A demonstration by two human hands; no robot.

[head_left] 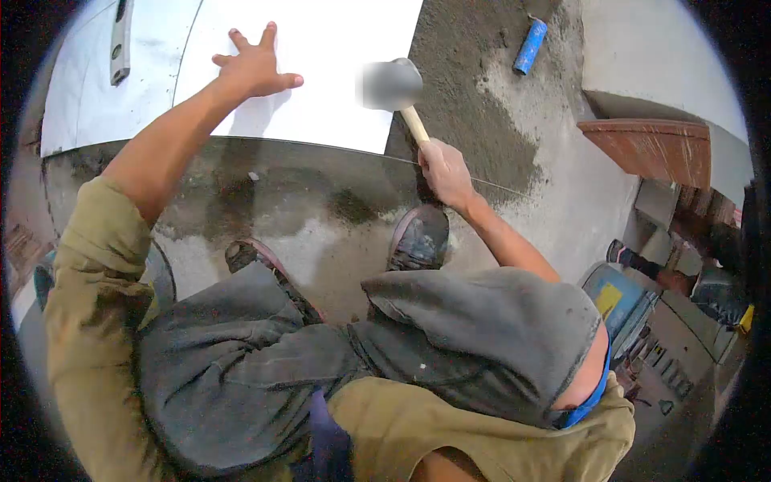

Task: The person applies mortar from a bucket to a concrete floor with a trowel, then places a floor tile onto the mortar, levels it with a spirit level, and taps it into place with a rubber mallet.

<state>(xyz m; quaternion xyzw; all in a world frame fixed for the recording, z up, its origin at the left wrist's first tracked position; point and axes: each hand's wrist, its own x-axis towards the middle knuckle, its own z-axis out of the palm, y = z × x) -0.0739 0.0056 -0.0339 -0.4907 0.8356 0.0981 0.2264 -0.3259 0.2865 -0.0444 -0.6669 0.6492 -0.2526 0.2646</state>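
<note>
My left hand (250, 68) presses on a large white tile (337, 48) with its fingers spread, holding nothing. My right hand (447, 173) is wrapped around the pale wooden handle of a mallet (414, 124). The mallet's dark head is blurred and overlaps the tile's right edge, near its front corner. Wet grey mortar (450, 72) spreads to the right of the tile. A thin string (494, 185) runs along the tile's front edge and on to the right.
A spirit level (120, 44) lies on the neighbouring tile (152, 72) at the far left. On the mortar at the upper right is a blue cylinder (530, 46). A reddish-brown block (650, 149) stands by the wall. Another person's foot (626, 255) shows at the right, near a blue bucket (618, 293).
</note>
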